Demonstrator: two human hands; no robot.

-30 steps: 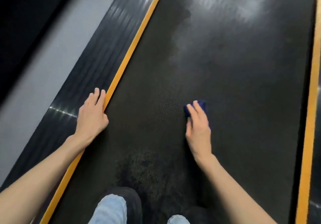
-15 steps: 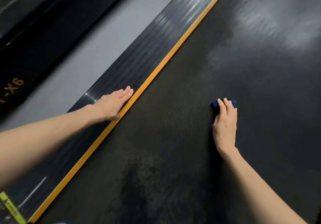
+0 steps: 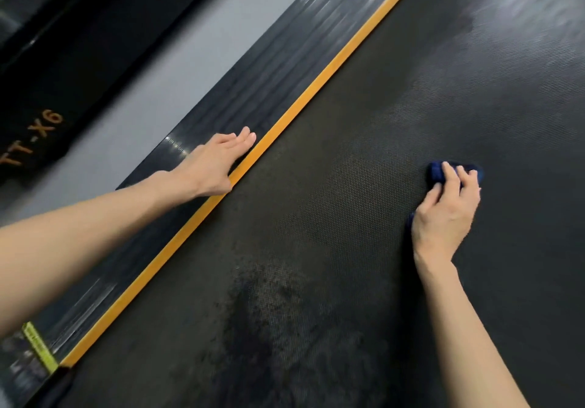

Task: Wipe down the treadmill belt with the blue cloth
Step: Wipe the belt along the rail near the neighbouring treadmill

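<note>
The black textured treadmill belt [image 3: 348, 122] fills the middle and right of the head view. A bunched blue cloth [image 3: 437, 170] lies on it at the right. My right hand [image 3: 443, 217] grips the cloth against the belt, fingers bent over it and thumb at its left side; most of the cloth is hidden beneath the hand. My left hand [image 3: 215, 164] rests flat on the ribbed black side rail [image 3: 269, 69], fingers straight, just left of the orange stripe [image 3: 316, 88].
A dark mottled patch [image 3: 262, 328] marks the near belt, and a pale sheen [image 3: 522, 5] lies at the far right. Grey floor [image 3: 142, 91] runs left of the rail, beyond it a black machine base lettered TT-X6 [image 3: 38, 129]. A yellow-green label [image 3: 39, 347] sits at the rail's near end.
The view has swung left and the knees have dropped out of sight. My right hand with the cloth has moved right across the belt. My left hand stays on the rail.
</note>
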